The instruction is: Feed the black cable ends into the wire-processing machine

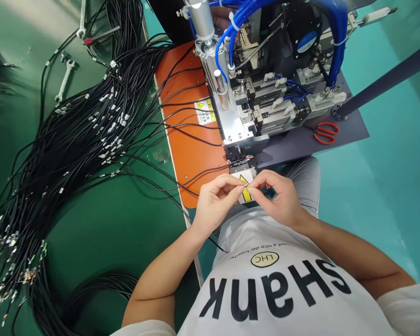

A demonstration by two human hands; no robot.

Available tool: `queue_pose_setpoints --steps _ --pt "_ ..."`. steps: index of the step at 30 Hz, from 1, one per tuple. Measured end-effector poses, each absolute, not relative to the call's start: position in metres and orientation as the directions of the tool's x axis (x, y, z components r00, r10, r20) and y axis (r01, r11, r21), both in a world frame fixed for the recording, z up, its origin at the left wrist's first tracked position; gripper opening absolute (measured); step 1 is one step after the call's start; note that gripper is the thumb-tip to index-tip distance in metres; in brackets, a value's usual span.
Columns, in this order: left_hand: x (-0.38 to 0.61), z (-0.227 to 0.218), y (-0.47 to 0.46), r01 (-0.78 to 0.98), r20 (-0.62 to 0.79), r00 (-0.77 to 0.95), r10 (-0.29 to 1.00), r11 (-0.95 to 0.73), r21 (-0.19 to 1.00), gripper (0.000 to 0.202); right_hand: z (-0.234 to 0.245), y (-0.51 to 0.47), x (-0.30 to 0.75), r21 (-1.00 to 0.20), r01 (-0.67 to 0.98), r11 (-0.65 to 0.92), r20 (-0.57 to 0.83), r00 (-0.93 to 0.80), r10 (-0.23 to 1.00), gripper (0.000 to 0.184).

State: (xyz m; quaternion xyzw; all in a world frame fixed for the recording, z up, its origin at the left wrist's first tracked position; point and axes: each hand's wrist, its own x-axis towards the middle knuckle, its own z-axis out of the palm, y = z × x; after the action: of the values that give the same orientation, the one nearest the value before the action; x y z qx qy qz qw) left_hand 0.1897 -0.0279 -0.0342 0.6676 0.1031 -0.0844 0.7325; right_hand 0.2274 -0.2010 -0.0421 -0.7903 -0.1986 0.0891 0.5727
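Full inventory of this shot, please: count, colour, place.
table: one, green, left
cables: too many to count, black, heaped on table
wrenches: two, silver, table's far end
thin tool: one, red and grey, near wrenches
machine: one, silver and black, top centre
tubes: several, blue, on machine
plate: one, orange, left of machine
warning label: one, yellow and white, on plate
arrow label: one, yellow on white, behind fingertips
scissors: one, red-handled, right of machine
post: one, grey, right
floor: teal, right
wire end: count unclear, colour unclear, between hands
shirt: one, white, bottom
left hand, right hand: pinching wire end
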Motion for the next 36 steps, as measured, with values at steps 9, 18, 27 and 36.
queue_pose_setpoints --steps 9,18,27,36 --pt "0.191 -0.042 -0.025 0.325 -0.343 0.939 0.023 0.26 0.909 0.013 -0.045 -0.198 0.224 -0.966 0.084 -0.246 -0.029 0.905 0.425 0.012" --pt "0.193 -0.042 -0.025 0.384 -0.408 0.913 0.007 0.321 0.866 0.013 -0.051 -0.194 0.224 -0.978 0.044 -0.206 -0.047 0.908 0.415 0.012" --pt "0.191 -0.041 -0.031 0.342 -0.379 0.925 0.039 0.353 0.871 0.018 -0.051 -0.194 0.222 -0.984 0.073 -0.164 -0.006 0.898 0.439 0.012" --pt "0.191 -0.038 -0.028 0.38 -0.387 0.921 -0.041 0.315 0.87 0.017 -0.059 -0.193 0.221 -0.985 0.116 -0.13 0.057 0.918 0.391 0.012"
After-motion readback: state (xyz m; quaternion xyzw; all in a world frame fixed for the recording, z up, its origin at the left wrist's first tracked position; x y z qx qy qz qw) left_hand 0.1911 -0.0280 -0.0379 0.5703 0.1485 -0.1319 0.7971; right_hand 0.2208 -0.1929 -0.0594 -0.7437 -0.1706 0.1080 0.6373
